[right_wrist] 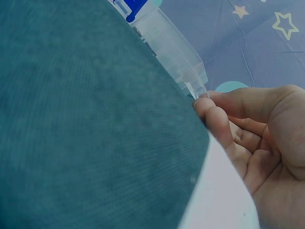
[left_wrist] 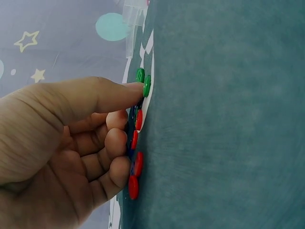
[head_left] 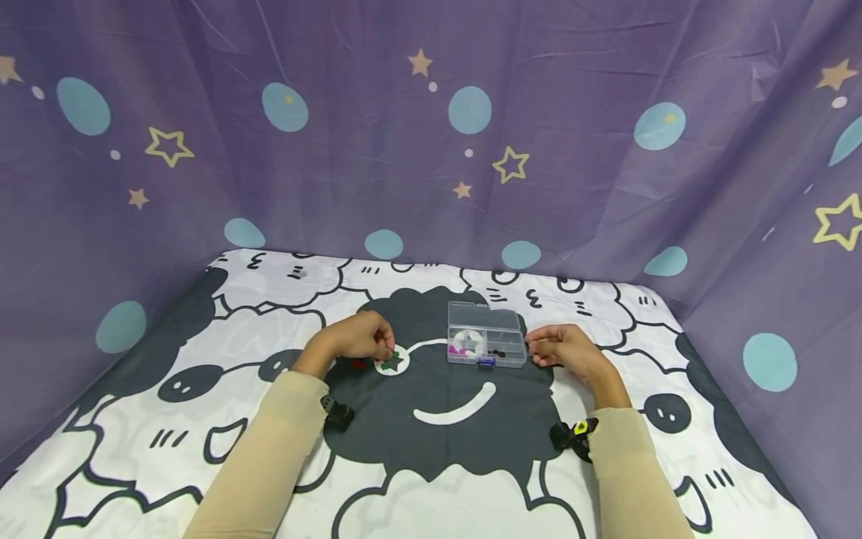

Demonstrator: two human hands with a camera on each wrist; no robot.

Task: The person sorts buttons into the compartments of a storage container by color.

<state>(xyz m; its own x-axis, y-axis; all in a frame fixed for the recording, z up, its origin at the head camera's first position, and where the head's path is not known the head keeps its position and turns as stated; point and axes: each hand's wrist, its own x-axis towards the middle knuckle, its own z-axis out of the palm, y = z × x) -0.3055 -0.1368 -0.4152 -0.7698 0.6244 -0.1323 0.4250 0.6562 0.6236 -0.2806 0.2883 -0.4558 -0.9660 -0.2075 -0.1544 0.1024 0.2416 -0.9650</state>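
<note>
My left hand (head_left: 364, 337) is over the dark sheep print, thumb and index fingertips together at a small green button (left_wrist: 147, 86). In the left wrist view the thumb tip touches that button; the index fingertip is hidden. Another green button (left_wrist: 140, 75) lies beside it, and several red buttons (left_wrist: 134, 187) lie below the fingers. On the right, my right hand (head_left: 566, 348) pinches the right end of a clear plastic box (right_wrist: 178, 52). Its lid (head_left: 481, 315) stands raised at the back. Pink pieces (head_left: 456, 350) and dark pieces (head_left: 497, 353) sit in separate compartments.
A sheep-patterned cloth (head_left: 431, 449) covers the surface. Behind it and along both sides hangs a purple curtain (head_left: 377, 187) with stars and blue ovals. A blue latch (head_left: 486, 362) sticks out from the box's front edge.
</note>
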